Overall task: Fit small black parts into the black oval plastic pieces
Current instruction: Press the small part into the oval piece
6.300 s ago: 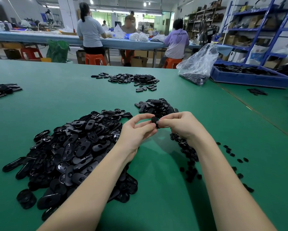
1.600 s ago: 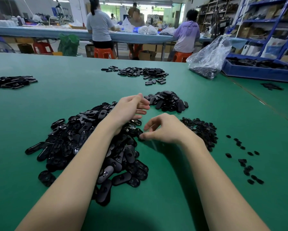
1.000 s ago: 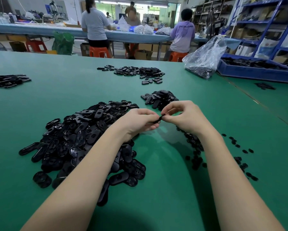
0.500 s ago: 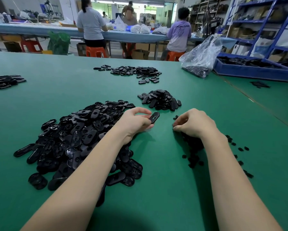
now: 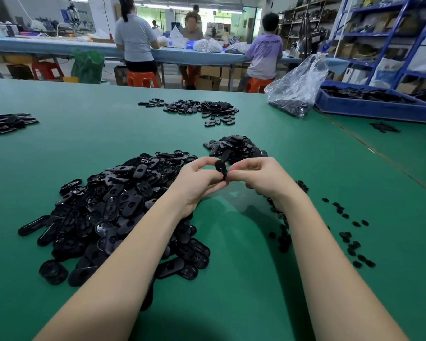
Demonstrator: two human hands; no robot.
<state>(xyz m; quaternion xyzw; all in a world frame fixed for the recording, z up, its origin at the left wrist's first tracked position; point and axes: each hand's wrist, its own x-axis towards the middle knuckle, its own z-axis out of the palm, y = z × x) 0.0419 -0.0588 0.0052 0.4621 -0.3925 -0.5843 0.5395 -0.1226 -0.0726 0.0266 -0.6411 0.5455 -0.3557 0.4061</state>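
Your left hand (image 5: 197, 179) and right hand (image 5: 261, 175) meet above the green desk (image 5: 108, 139), both pinching one black oval piece (image 5: 221, 168) held upright between your fingertips. A big heap of oval pieces (image 5: 113, 207) lies under your left forearm, a smaller pile (image 5: 236, 147) just beyond your hands. Small black parts (image 5: 349, 232) are scattered right of your right forearm.

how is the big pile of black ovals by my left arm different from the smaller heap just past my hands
The big pile is much broader and spreads loosely beside the left forearm; the smaller heap is compact and sits farther away, beyond both hands. Many ovals in the big pile show open holes; whether the smaller heap's do is unclear. Both are black oval pieces on the green table.
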